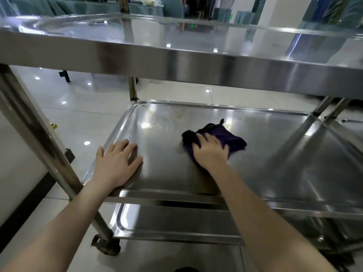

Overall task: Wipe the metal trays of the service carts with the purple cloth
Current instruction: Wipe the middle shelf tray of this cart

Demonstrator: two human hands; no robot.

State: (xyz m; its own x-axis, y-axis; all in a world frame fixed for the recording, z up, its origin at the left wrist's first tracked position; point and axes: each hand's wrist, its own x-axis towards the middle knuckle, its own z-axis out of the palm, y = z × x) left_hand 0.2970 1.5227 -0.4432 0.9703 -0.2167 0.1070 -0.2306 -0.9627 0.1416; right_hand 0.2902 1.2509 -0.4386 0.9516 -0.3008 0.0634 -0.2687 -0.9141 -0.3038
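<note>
A steel service cart fills the view with three metal trays: the top tray (176, 55), the middle tray (275, 154) and the bottom tray (176, 222). A dark purple cloth (225, 137) lies bunched near the centre of the middle tray. My right hand (210, 152) presses down on the cloth's near left part, fingers curled over it. My left hand (115, 163) rests flat on the middle tray's near left corner, fingers spread, holding nothing. Yellowish smears (176, 114) mark the far side of the middle tray.
The cart's left front post (39, 138) slants down to a caster wheel (106, 244). A rear post (132, 89) stands behind the middle tray. Glossy white floor tiles (78, 107) lie to the left. A second cart's shelves (349, 122) adjoin on the right.
</note>
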